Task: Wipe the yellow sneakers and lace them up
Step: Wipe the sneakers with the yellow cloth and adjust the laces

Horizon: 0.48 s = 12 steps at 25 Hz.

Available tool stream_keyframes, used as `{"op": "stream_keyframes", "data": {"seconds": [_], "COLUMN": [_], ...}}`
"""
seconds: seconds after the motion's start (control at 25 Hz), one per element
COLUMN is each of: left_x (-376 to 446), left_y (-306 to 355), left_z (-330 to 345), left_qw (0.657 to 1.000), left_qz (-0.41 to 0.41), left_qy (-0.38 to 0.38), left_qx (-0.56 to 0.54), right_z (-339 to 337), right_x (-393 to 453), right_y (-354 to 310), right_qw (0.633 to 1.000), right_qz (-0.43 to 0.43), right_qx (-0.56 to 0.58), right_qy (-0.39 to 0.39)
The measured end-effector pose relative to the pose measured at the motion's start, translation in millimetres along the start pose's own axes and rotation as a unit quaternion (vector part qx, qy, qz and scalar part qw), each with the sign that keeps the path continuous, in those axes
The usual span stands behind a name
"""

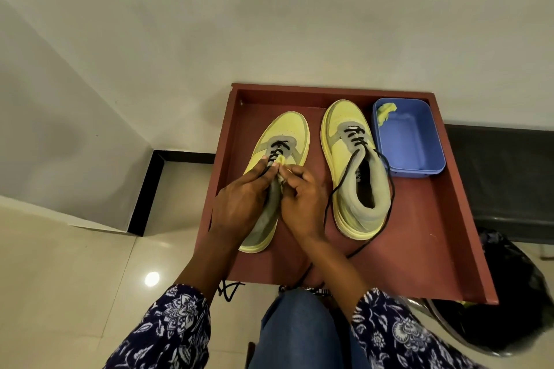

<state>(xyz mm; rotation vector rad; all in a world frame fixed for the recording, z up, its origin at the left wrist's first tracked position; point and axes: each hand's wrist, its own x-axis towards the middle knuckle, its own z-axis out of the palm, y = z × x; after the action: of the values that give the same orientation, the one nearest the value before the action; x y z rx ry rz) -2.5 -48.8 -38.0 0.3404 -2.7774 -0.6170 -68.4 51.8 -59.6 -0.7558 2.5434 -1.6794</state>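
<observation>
Two yellow and grey sneakers stand side by side on a red-brown tray (443, 219). Over the left sneaker (287, 129), my left hand (242, 198) and my right hand (302, 201) meet at the tongue, where both pinch its black lace just below the laced eyelets. The right sneaker (350, 165) stands alone, laced only at the lowest eyelets, and its loose black lace (389, 189) trails round the heel toward the tray's near edge. A yellow cloth (385, 112) lies in the far corner of a blue plastic tub (410, 144).
The tray sits on a low stand against a white wall. A black bag (515, 293) lies on the floor at the right. My knee in blue jeans (296, 332) is below the tray's near edge, and another black lace (229, 289) hangs there.
</observation>
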Motion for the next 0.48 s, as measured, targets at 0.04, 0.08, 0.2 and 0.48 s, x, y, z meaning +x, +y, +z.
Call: {"op": "stream_keyframes", "data": {"seconds": [0.04,0.08,0.2,0.48], "left_x": [0,0,0,1], "left_y": [-1,-3,-7,-8], "left_z": [1,2,6,9], "left_qw": [1.000,1.000,1.000,1.000], "left_qz": [-0.001,-0.004,-0.011,-0.018], "left_qy": [-0.003,-0.007,-0.016,-0.011], "left_qx": [0.004,0.008,0.015,0.010], "right_z": [1,1,1,6], "right_x": [-1,1,22,44], "right_y": [5,10,23,21], "right_qw": [1.000,0.999,0.995,0.987], "right_qz": [-0.018,-0.033,-0.017,0.123], "right_qx": [-0.001,-0.003,-0.071,-0.104], "right_qy": [-0.005,-0.021,-0.068,-0.004]}}
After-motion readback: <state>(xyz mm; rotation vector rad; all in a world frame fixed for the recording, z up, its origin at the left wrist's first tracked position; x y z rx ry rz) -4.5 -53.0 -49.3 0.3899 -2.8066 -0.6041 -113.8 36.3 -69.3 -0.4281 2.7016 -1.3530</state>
